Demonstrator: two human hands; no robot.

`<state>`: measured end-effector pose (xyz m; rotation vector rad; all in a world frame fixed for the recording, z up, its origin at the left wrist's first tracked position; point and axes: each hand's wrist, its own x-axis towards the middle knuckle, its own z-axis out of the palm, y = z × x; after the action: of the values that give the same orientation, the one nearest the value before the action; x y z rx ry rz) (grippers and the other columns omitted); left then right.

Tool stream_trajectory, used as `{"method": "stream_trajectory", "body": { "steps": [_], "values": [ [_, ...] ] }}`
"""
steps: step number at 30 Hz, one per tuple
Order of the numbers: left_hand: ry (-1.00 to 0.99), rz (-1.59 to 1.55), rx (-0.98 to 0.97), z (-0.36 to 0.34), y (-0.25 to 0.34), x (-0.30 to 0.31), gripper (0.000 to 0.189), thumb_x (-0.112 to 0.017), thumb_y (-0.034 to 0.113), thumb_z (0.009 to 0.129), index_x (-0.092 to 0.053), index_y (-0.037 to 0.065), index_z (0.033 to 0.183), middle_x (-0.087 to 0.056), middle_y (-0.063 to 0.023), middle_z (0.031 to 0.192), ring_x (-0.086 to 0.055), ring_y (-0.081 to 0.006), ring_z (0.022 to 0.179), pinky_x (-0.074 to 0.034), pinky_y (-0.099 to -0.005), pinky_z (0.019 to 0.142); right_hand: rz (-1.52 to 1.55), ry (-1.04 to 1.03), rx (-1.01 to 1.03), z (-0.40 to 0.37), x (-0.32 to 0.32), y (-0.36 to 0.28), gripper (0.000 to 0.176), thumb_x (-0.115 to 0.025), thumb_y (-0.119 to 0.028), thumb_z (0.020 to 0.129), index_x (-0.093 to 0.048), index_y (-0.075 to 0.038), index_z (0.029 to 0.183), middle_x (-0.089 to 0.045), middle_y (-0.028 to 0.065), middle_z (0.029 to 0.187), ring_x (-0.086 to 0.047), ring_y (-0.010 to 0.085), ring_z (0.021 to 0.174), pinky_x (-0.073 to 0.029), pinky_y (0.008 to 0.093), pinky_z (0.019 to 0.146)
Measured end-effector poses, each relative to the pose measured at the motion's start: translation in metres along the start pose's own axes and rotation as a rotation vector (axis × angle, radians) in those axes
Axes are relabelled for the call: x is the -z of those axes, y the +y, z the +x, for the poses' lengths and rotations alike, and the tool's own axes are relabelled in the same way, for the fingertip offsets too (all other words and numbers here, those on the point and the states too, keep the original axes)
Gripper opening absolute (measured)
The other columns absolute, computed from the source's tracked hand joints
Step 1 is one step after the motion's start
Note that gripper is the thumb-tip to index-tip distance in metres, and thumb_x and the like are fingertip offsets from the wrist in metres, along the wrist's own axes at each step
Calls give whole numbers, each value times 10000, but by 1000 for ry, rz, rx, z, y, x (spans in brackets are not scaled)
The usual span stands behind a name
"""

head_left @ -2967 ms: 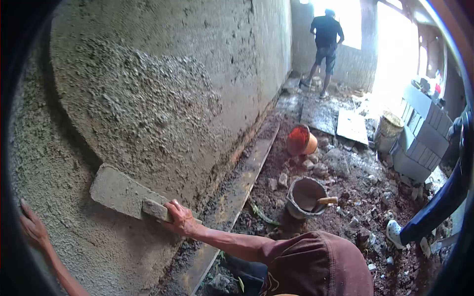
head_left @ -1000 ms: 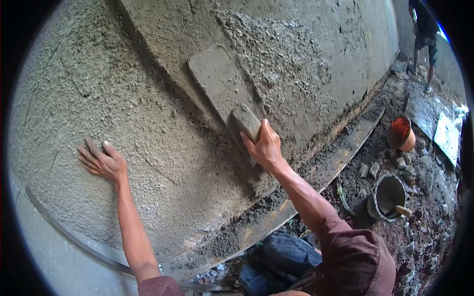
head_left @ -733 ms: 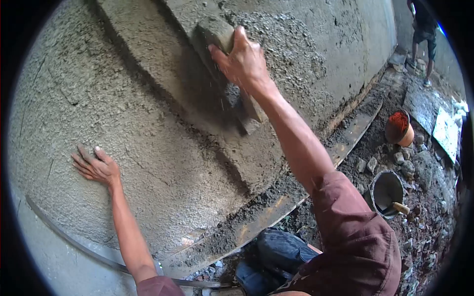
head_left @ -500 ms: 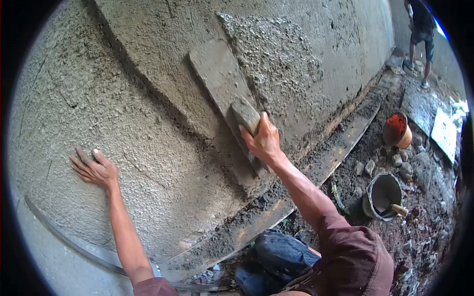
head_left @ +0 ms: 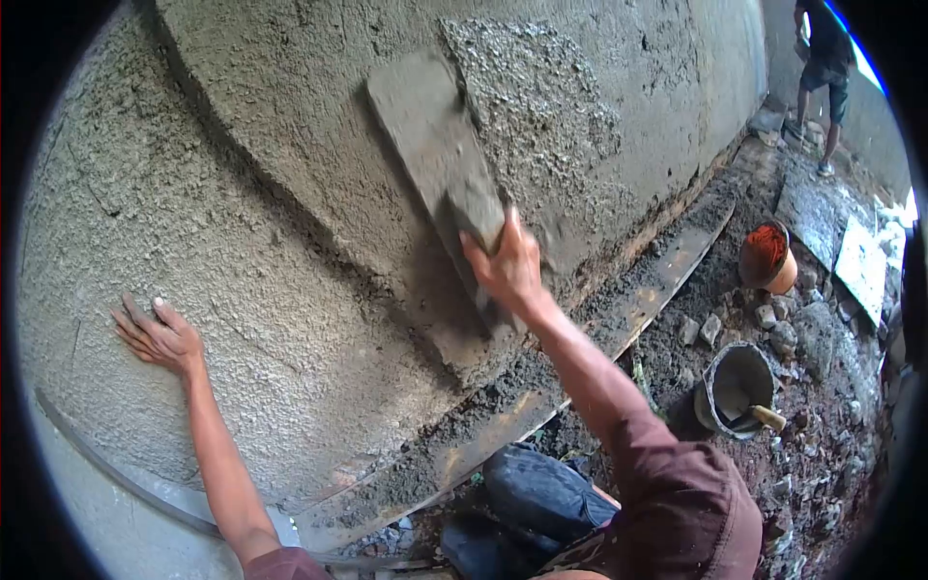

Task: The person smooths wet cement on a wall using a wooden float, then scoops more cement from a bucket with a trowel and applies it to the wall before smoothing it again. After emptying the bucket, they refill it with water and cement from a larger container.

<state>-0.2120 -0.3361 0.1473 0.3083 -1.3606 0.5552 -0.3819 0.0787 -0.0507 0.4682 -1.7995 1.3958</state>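
My right hand (head_left: 507, 266) is wrapped round the handle block of a long plastering float (head_left: 420, 116). The float is coated in grey mortar and lies slanted against the plastered wall (head_left: 319, 106), slightly blurred. Just right of its blade is a patch of rough, lumpy wet mortar (head_left: 541, 106). My left hand (head_left: 159, 336) rests on the rough plaster at the left, fingers spread and holding nothing. Between the two hands, a raised plaster edge runs diagonally down the wall.
A mortar-strewn plank (head_left: 522, 416) lies along the wall's foot. To the right stand a bucket (head_left: 710, 387) with a wooden-handled tool, and a tipped orange pot (head_left: 781, 275) with reddish contents. Stones and rubble surround them. Another person (head_left: 826, 72) stands far right.
My right hand has pushed the float a little upward and right along the wall, against the rough patch's edge. My left hand stays at the same spot while the view shifts slightly.
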Motion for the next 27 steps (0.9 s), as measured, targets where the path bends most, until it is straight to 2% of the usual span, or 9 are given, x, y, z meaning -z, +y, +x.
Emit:
{"method": "stream_trajectory", "body": {
  "steps": [4, 7, 11, 12, 14, 20, 22, 24, 27],
  "values": [
    [-1, 17, -18, -4, -5, -1, 595, -315, 519, 980, -358, 169, 1460, -292, -220, 1503, -280, -475, 1360, -244, -606, 1076, -5, 55, 95, 128, 40, -52, 643, -669, -326, 845, -390, 132, 1199, -638, 284, 777, -671, 393, 707, -536, 474, 596],
    [-6, 24, -28, -3, -6, -7, 590, -301, 506, 985, -340, 171, 1469, -273, -209, 1515, -265, -467, 1372, -243, -612, 1071, -33, 87, 16, 151, 52, -65, 692, -674, -339, 844, -384, 151, 1238, -637, 274, 758, -665, 385, 679, -530, 468, 583],
    [38, 28, -38, -3, -3, -4, 573, -344, 495, 983, -363, 175, 1459, -295, -204, 1509, -286, -458, 1365, -257, -591, 1079, -199, 172, 105, 36, 19, 4, 720, -681, -344, 838, -378, 149, 1267, -642, 306, 867, -680, 410, 784, -560, 455, 668],
    [43, 34, -33, -3, -4, -2, 573, -344, 495, 983, -363, 175, 1459, -295, -204, 1509, -286, -458, 1365, -257, -591, 1079, -44, 128, 142, 20, 24, 4, 723, -671, -327, 842, -352, 163, 1267, -637, 317, 866, -677, 424, 780, -562, 453, 670],
    [1, 25, -14, -2, -3, -1, 568, -351, 485, 984, -362, 172, 1458, -293, -206, 1509, -288, -457, 1364, -257, -588, 1081, -12, 41, -11, 33, 24, 14, 685, -665, -314, 844, -365, 152, 1247, -634, 327, 862, -676, 428, 781, -564, 440, 656],
    [53, 0, -70, -4, -4, -7, 565, -356, 465, 986, -360, 150, 1455, -293, -217, 1504, -292, -455, 1362, -246, -581, 1090, 0, 137, 8, 162, 70, -25, 537, -675, -357, 836, -441, 78, 1047, -643, 300, 801, -676, 411, 710, -548, 448, 568],
    [16, 25, -33, -6, -4, -7, 566, -360, 460, 986, -356, 146, 1457, -292, -221, 1504, -294, -448, 1363, -243, -567, 1097, 63, 70, -99, 141, 75, -27, 579, -667, -362, 845, -434, 94, 1113, -644, 295, 793, -677, 399, 725, -550, 437, 590],
    [53, -10, -99, -3, -6, -6, 572, -357, 466, 987, -347, 149, 1464, -289, -223, 1505, -292, -441, 1367, -243, -570, 1096, -92, 147, 55, 75, 42, 20, 717, -664, -340, 845, -347, 110, 1305, -643, 304, 884, -674, 404, 823, -559, 449, 687],
    [22, 15, -68, -6, -10, -5, 580, -357, 462, 987, -327, 151, 1475, -290, -225, 1504, -290, -442, 1368, -238, -575, 1095, 11, 99, 50, 33, 36, 45, 582, -643, -302, 855, -400, 129, 1162, -643, 294, 817, -678, 401, 725, -568, 452, 634]
  ]
}}
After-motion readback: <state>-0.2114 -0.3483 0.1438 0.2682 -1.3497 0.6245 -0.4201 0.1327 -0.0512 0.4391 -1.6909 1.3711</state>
